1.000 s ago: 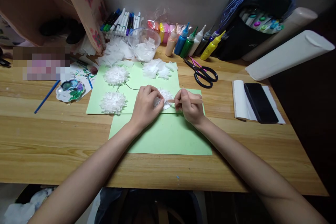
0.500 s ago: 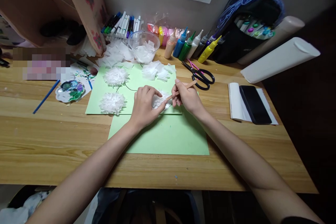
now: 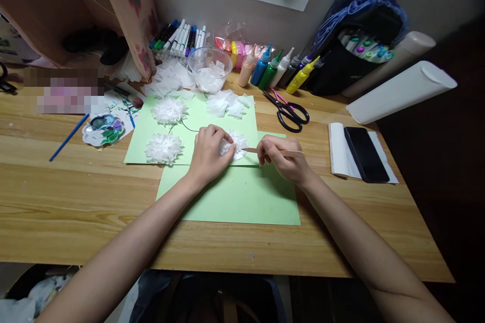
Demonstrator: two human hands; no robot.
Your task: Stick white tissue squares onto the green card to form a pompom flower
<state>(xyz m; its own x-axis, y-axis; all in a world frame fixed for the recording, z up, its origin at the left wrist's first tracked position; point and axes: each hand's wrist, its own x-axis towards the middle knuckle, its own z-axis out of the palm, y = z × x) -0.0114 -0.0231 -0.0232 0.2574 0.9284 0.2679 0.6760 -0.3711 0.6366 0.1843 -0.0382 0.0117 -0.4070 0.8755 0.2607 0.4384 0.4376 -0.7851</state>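
Observation:
My right hand [image 3: 279, 156] is closed around a thin wooden stick [image 3: 291, 153], held like a pencil, with its narrow, darker tip at the right side of a white paper flower [image 3: 238, 141]. Bent over that flower from the left is my left hand [image 3: 212, 149], its thumb and forefinger gripping the petals; part of the bloom is hidden beneath it. The flower rests on a green sheet [image 3: 189, 156], which overlaps a second green sheet [image 3: 231, 197]. Two more fluffy white flowers, an upper one [image 3: 169, 111] and a lower one [image 3: 164, 149], lie to the left, with thin dark curved lines near them.
Loose white tissue pieces [image 3: 225, 103] lie at the sheet's top, by a clear bowl [image 3: 210, 73]. Black scissors [image 3: 290, 111] and several paint bottles [image 3: 271, 70] stand behind my right hand. A phone [image 3: 366, 154] is at right, a paint palette [image 3: 103, 129] at left.
My right hand has moved right and slightly down, and the stick has swung from a slant to nearly level. My left hand stays on the flower, its thumb drawn in closer.

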